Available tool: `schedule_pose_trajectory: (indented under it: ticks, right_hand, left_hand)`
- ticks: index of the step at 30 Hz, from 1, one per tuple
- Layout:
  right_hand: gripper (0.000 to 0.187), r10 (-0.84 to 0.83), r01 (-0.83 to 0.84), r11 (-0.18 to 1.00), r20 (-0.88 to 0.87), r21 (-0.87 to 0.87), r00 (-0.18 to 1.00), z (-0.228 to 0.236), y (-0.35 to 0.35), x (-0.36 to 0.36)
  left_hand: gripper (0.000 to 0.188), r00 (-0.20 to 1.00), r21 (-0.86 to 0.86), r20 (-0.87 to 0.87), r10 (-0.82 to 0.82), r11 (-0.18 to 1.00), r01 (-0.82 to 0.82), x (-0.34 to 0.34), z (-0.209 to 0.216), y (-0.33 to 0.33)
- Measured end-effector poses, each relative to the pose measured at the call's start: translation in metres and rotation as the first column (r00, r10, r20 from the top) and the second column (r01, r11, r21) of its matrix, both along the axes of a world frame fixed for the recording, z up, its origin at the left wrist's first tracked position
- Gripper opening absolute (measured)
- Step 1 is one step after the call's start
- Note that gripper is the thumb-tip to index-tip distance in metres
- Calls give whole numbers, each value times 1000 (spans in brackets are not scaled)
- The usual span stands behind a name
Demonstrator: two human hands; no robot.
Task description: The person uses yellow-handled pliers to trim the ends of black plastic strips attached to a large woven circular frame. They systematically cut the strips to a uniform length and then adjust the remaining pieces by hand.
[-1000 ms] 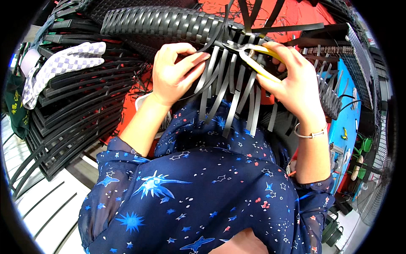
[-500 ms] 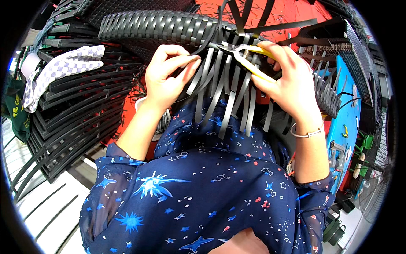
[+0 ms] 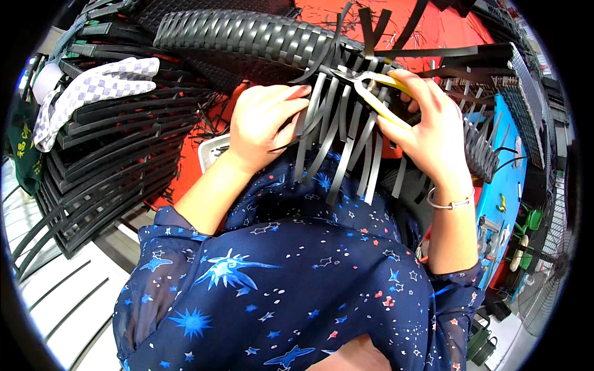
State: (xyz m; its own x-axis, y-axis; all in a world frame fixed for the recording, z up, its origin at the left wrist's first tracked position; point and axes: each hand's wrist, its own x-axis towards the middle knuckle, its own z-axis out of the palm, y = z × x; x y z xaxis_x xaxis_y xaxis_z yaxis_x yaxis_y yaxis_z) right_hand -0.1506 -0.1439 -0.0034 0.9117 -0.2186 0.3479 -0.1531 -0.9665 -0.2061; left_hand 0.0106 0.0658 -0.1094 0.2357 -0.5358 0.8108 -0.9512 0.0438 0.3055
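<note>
A curved piece of black wickerwork (image 3: 247,37), woven from flat strips, lies in front of me with many loose strip ends (image 3: 337,173) hanging toward my lap. My right hand (image 3: 430,127) is closed round yellow-handled pliers (image 3: 391,112), whose handles are spread and whose pointed jaws lie at the woven edge, among the strips. To the left of the jaws, my left hand (image 3: 263,127) has its fingers pinched together on a black strip at the side of the hanging ends. Part of that strip is hidden behind the fingers.
Stacked black slatted frames (image 3: 124,142) stand at left, with a checkered glove (image 3: 99,93) draped over them. A white tray (image 3: 211,152) sits by my left forearm on the red surface (image 3: 427,28), which bears black scraps. At right are a blue board (image 3: 502,151) and more wickerwork (image 3: 479,148).
My left hand has moved right and slightly down, nearer the hanging strips. The pliers and the wickerwork have shifted a little right and down in view. More of the white tray shows.
</note>
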Motion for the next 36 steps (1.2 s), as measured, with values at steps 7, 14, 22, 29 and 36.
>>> schedule_pose_trajectory:
  ticks: [7,14,22,29,36]
  right_hand:
    - [59,-10,10,1000,-14,26,1000,-1,4,1]
    - [61,-27,28,999,-35,18,999,1,7,0]
    - [59,6,-6,1000,-3,3,1000,-1,3,1]
    - [59,6,-6,999,-6,54,1000,-1,5,0]
    - [59,5,-5,1000,-14,27,1000,-1,5,-1]
  left_hand:
    - [22,990,46,-141,-7,999,14,-12,-9,6]
    - [18,996,-40,-88,20,999,-23,-10,-18,5]
    - [18,990,-24,-139,-26,999,23,-9,-22,6]
    - [22,990,-110,-123,-71,992,57,-3,-25,9]
    - [17,981,-175,-177,-81,983,50,3,-4,8]
